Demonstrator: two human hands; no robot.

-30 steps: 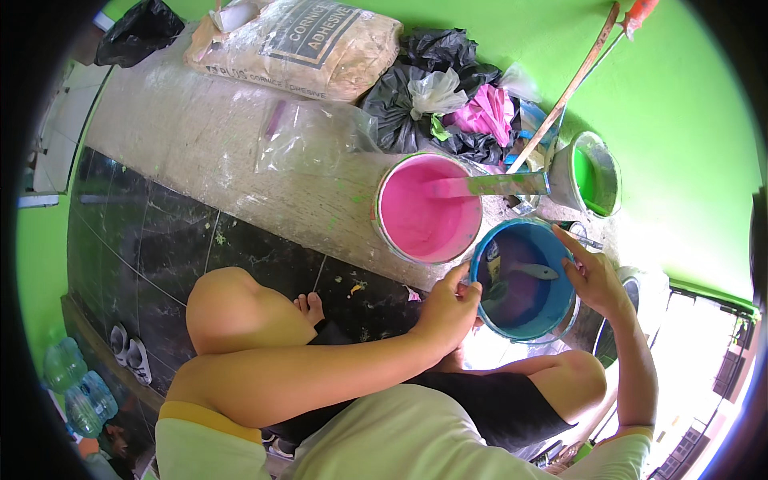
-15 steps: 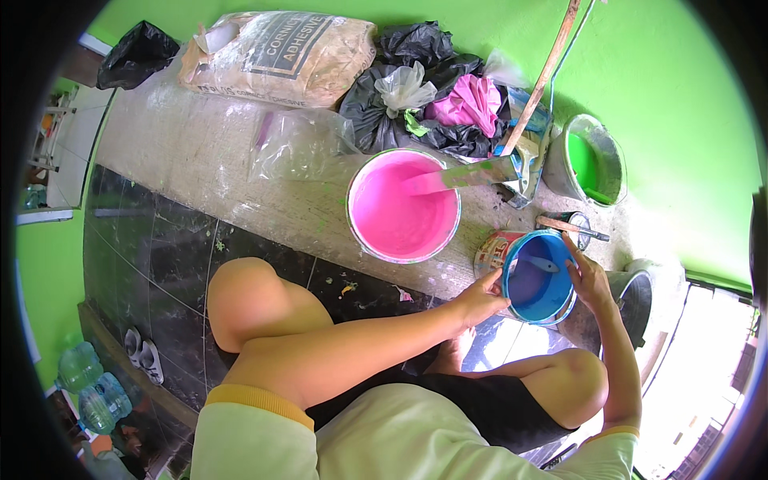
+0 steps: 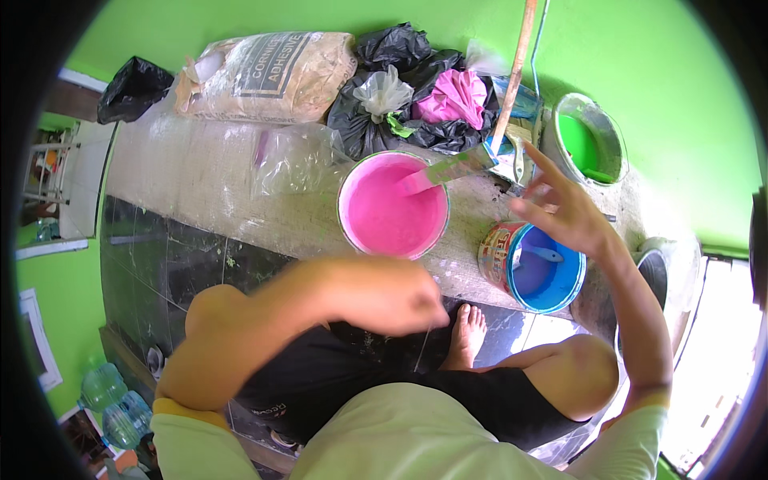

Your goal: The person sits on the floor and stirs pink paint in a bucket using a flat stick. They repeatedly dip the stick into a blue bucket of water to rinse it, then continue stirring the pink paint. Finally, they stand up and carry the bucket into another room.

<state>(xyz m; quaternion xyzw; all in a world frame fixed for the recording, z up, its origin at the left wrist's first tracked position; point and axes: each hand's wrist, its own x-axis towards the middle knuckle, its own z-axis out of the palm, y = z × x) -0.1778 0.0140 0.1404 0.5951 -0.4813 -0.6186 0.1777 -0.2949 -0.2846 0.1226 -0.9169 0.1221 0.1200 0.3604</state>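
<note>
A tilted tin of blue-violet paint (image 3: 524, 268) stands right of centre, with a pale brush-like tool (image 3: 546, 254) inside. Above its rim hovers my right hand (image 3: 566, 206), fingers apart, nothing in them. My left hand (image 3: 392, 298) is smeared by motion over my lap, below the pink paint bucket (image 3: 390, 212); its fingers look curled, but I cannot make out whether it holds anything. A flat, paint-smeared paddle (image 3: 456, 168) leans in the pink paint, its upper end near a long wooden stick (image 3: 514, 72).
Behind the buckets lie a large paper sack (image 3: 272, 80), black plastic bags (image 3: 384, 48) and a pink bundle (image 3: 454, 100). A bucket of green paint (image 3: 616, 140) stands by the wall. A dark bucket (image 3: 652, 276) is at right; my bare foot (image 3: 466, 336) is near.
Both hands have let go of the blue paint tin. My left hand has swung left over my lap; my right has risen above the tin's rim. The whole view has shifted slightly.
</note>
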